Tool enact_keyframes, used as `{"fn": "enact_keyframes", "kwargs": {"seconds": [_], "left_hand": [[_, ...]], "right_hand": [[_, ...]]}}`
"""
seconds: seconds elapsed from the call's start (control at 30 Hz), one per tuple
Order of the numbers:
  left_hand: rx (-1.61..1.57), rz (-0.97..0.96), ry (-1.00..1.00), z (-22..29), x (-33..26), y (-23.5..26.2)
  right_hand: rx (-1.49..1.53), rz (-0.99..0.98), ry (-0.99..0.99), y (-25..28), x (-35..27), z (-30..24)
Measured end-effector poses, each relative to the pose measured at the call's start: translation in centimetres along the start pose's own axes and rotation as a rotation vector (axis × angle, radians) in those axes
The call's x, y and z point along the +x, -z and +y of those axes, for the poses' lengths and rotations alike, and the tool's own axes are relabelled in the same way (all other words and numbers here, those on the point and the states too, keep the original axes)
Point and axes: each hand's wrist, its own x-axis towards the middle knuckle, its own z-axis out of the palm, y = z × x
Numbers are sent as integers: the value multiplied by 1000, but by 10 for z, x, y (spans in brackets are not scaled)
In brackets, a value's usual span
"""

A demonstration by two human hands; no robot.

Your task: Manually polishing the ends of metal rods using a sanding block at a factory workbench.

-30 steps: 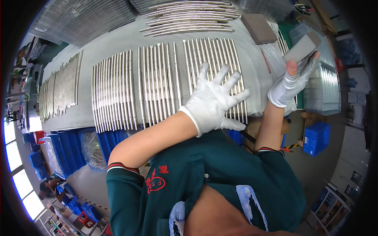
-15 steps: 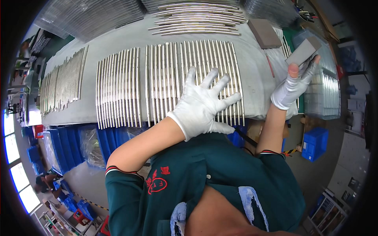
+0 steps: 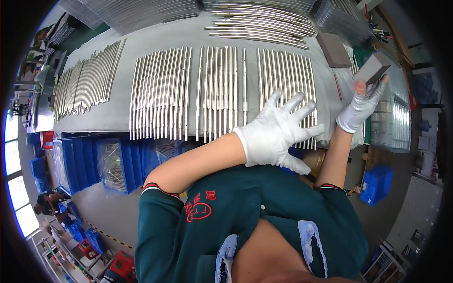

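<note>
Several long shiny metal rods (image 3: 214,92) lie side by side in groups on a grey table (image 3: 118,118). My left hand (image 3: 278,132), in a white glove, lies flat with fingers spread on the near ends of the rightmost rod group (image 3: 288,75). My right hand (image 3: 361,106), also gloved with the thumb tip bare, holds a grey rectangular block (image 3: 373,68) up at the table's right end.
Another grey block (image 3: 332,49) rests at the back right beside a curved pile of rods (image 3: 259,26). Clear plastic trays (image 3: 389,122) stand at the right. Blue bins (image 3: 104,162) sit under the table's near edge, one blue crate (image 3: 377,184) on the floor right.
My left hand stays spread on the rightmost rods, shifted only slightly. My right hand keeps the grey block raised. The head view has moved a little.
</note>
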Motion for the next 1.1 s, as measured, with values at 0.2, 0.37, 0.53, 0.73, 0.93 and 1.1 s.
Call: {"fn": "enact_keyframes", "kwargs": {"seconds": [0.2, 0.37, 0.53, 0.73, 0.93, 1.1], "left_hand": [[348, -36, 390, -35, -71, 55], [407, -82, 499, -43, -103, 56], [314, -53, 385, -39, -78, 43], [121, 23, 196, -32, -61, 25], [579, 46, 759, -66, -129, 89], [584, 70, 985, -90, -178, 93]], "right_hand": [[-47, -20, -2, 6, 1, 2], [-11, -67, -41, -2, 0, -3], [-75, -81, -62, -3, 0, 1], [-79, -101, -81, -2, 1, 7], [-115, -86, -68, 2, 2, 11], [-119, -140, -58, 0, 2, 16]]}}
